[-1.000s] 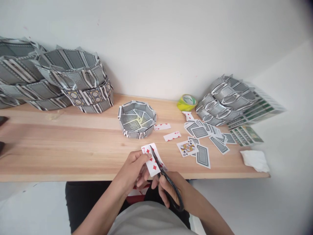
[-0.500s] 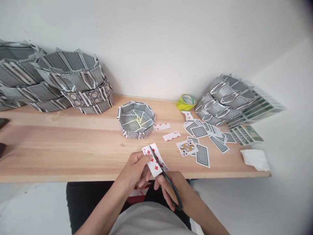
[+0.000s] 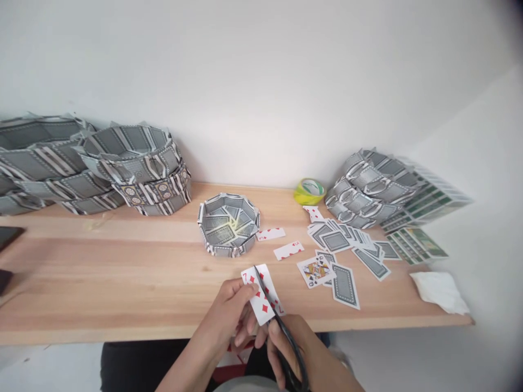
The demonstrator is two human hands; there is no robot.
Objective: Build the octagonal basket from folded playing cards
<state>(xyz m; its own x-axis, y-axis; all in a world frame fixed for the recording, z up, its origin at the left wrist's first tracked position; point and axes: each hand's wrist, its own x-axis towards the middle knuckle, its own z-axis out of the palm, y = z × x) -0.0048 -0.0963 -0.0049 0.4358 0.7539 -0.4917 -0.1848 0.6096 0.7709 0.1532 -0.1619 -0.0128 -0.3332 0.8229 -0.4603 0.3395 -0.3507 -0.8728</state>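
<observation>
My left hand [image 3: 235, 310] pinches a seven of diamonds playing card [image 3: 255, 296] by its left side, above the table's front edge. A pair of black-handled scissors [image 3: 295, 348] is in my right hand [image 3: 300, 340], its blades lying lengthwise over the middle of the card. Just beyond the hands stands a low round basket [image 3: 229, 250] made of folded cards, with yellow tape on its bottom. Two cut card strips [image 3: 289, 250] lie to the right of it. A queen card [image 3: 314, 270] rests face up beside loose face-down cards [image 3: 345, 286].
Tall baskets of folded cards [image 3: 151, 169] stand at the back left, another card basket [image 3: 368, 185] at the back right. A yellow tape roll [image 3: 309, 191], green printed sheets [image 3: 417, 245] and a white tissue [image 3: 439, 292] are on the right. Dark objects [image 3: 8, 237] sit at the left edge.
The camera view has tilted up, so everything appears lower. Both hands keep their hold on the card and scissors, and the blades stay along the card's middle.
</observation>
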